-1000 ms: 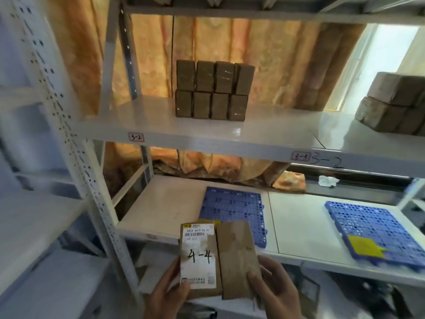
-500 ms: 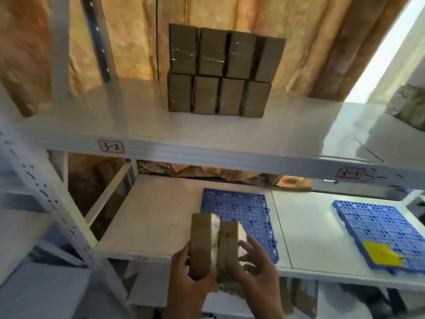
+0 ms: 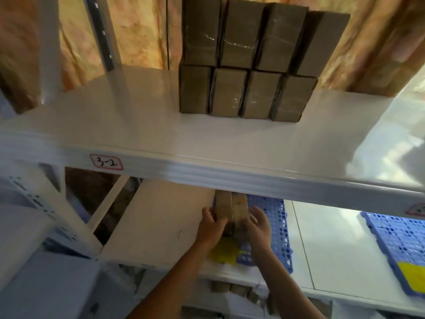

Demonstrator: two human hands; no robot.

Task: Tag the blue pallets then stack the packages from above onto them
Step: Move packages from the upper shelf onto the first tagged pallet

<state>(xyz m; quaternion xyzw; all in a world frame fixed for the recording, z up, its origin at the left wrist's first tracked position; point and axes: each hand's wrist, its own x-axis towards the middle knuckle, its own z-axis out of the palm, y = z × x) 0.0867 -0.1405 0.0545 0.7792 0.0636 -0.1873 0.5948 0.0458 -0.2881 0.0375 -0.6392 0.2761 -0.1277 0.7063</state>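
Observation:
Two brown packages [image 3: 231, 209] stand on edge side by side over the left blue pallet [image 3: 273, 229] on the lower shelf. My left hand [image 3: 210, 226] grips the left package and my right hand [image 3: 258, 226] grips the right one. Their tops are hidden behind the upper shelf's front beam. A yellow tag [image 3: 224, 252] lies on the pallet's near corner. A second blue pallet [image 3: 400, 245] with a yellow tag [image 3: 414, 276] lies to the right. Several brown packages [image 3: 248, 63] stand in two rows on the upper shelf.
The upper shelf [image 3: 138, 130] carries a label reading 3-2 [image 3: 106, 161] on its front beam. A white perforated upright [image 3: 46, 203] stands at the left. Orange plastic sheeting hangs behind the rack. More brown packages [image 3: 230, 287] show below the lower shelf.
Both hands carried the two packages forward under the upper shelf and over the left pallet. The view moved closer and rose toward the upper shelf.

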